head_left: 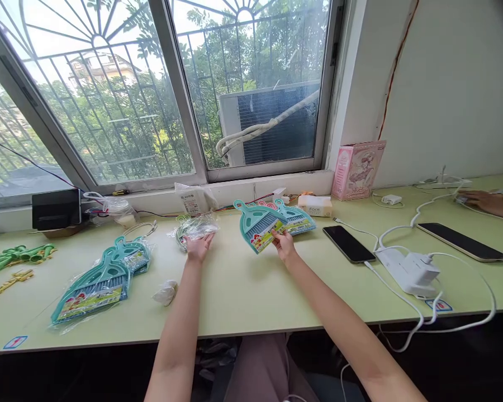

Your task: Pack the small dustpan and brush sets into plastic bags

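My right hand (pixel 284 246) grips the lower edge of a teal mini dustpan and brush set (pixel 257 222) with a yellow printed card, tilted above the table. Behind it lies another teal dustpan set (pixel 295 218) with a similar card. My left hand (pixel 198 248) is at a heap of clear plastic bags (pixel 198 228), fingers apart and touching the film; some fingertips are hidden. Left of that arm, more teal dustpan sets lie in clear wrapping: a larger group (pixel 94 287) in front and a smaller one (pixel 134 258) behind.
A crumpled white wad (pixel 165 292) lies beside my left forearm. Green plastic parts (pixel 19 255) and yellow pieces (pixel 12 282) are at far left. Rightward are a phone (pixel 349 243), a power strip (pixel 402 271) with cables, a tablet (pixel 463 241), and another person's hand (pixel 488 202).
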Demonstrator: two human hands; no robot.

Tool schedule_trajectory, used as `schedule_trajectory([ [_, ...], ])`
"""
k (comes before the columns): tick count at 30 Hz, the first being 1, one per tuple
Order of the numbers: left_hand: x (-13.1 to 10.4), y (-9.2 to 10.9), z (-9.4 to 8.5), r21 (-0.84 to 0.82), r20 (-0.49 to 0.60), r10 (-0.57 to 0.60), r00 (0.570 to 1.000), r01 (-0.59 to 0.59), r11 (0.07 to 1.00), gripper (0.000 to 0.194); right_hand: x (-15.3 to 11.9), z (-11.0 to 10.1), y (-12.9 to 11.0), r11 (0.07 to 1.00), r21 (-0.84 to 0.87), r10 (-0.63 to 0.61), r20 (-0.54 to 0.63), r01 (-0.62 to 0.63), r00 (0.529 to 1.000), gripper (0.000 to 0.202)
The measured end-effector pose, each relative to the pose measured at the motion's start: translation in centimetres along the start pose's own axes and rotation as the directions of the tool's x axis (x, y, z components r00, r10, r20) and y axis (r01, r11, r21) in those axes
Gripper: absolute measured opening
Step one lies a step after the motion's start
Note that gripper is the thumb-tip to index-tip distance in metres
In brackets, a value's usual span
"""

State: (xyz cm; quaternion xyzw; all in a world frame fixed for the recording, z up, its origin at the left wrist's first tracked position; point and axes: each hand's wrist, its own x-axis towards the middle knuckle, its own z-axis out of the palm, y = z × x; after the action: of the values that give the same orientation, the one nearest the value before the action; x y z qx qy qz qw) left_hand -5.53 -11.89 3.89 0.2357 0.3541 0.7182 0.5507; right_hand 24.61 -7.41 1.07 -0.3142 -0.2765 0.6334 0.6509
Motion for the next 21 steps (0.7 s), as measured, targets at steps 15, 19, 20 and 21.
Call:
schedule_trajectory([
  [15,-1.1,-6.4,5.5,0.431,0.152,-0.233,0.961,0.148,0.890,0.037,-0.8,0.6,0.2,0.939,-0.329,0.137,0.107,-0.095,0.985,0.018],
  [19,0.5,-4.9,4.0,0.335,-0.043,-0.054,0.998,0.065,0.940,0.046,-0.6,0.1,-0.4,0.640,-0.755,-0.049,0.148,0.145,0.988,0.012],
  [20,0.7,-4.4,3.6,0.305,-0.041,-0.014,0.999,0.025,0.952,0.049,-0.7,0.0,-0.5,0.483,-0.843,-0.101,0.217,0.238,0.971,0.016],
  [21,0.8,-4.0,3.2,0.276,-0.036,0.019,0.999,-0.008,0.961,0.050,-1.0,-0.1,-0.6,0.315,-0.895,-0.123,0.292,0.316,0.949,0.021],
])
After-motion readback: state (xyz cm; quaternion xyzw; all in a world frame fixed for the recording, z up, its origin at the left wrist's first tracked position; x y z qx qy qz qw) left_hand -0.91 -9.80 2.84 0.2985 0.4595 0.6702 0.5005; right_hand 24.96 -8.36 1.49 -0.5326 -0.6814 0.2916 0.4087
